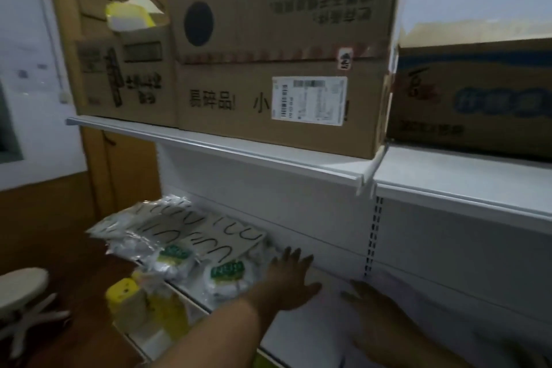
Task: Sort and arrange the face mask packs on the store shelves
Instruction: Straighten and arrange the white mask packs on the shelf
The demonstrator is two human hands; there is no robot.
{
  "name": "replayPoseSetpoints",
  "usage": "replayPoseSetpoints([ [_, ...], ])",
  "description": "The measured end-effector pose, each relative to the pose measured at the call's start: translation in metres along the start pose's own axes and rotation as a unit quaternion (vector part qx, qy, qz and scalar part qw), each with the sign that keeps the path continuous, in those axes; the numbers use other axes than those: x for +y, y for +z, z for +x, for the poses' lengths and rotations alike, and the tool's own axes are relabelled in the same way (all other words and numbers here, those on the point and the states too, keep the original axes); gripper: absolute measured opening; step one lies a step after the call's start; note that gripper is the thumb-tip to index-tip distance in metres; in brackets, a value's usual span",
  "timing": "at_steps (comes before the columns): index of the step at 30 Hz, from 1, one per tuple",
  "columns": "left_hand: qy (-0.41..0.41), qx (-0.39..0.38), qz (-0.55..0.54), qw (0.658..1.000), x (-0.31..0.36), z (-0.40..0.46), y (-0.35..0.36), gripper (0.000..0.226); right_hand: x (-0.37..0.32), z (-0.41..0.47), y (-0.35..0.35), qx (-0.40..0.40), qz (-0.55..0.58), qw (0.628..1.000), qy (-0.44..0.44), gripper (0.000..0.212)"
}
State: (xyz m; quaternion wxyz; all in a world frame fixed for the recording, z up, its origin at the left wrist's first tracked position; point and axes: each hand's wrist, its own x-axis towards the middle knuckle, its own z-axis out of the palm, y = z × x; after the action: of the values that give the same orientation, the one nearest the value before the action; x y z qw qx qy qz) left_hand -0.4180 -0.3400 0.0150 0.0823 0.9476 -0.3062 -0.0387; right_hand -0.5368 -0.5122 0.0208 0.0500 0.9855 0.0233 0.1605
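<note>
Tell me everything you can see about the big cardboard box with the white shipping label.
The big cardboard box is brown corrugated card, closed, with a dark round spot on its upper left, black Chinese print and a white shipping label low on its front. It stands upright on the top shelf, pressed against a smaller carton on its left. Neither hand touches it.

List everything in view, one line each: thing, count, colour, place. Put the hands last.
Mask packs: a heap, exact count unclear, clear wrap with white and green labels, left end of the lower shelf.
Boxes: three, brown cardboard, the right one with blue print, on the upper shelf.
Yellow packs: several, yellow, below the lower shelf at left.
Stool: one, pale, on the floor at far left.
Door: one, brown wood, behind the shelves at left.
Left hand: open, flat on the lower shelf beside the mask packs.
Right hand: open, flat on the lower shelf.
</note>
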Motion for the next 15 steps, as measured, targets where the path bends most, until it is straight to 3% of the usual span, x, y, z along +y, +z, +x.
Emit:
replayPoseSetpoints([
  [3,-0.059,0.083,-0.001,0.995,-0.084,-0.033,-0.007,0.073,-0.066,0.036,0.021,-0.108,0.015,0.993,-0.048,0.069],
  [6,-0.115,0.094,0.005,0.989,-0.165,-0.074,-0.014,0.072,-0.134,0.068,0.03,-0.108,0.052,0.985,-0.127,0.072],
  [8,-0.144,0.106,0.005,0.984,-0.207,-0.098,-0.017,0.072,-0.163,0.087,0.035,-0.181,0.091,0.967,-0.153,0.074],
  [15,-0.254,0.09,0.006,0.963,-0.316,-0.14,-0.024,0.072,-0.24,0.147,0.061,-0.18,0.116,0.955,-0.206,0.074],
])
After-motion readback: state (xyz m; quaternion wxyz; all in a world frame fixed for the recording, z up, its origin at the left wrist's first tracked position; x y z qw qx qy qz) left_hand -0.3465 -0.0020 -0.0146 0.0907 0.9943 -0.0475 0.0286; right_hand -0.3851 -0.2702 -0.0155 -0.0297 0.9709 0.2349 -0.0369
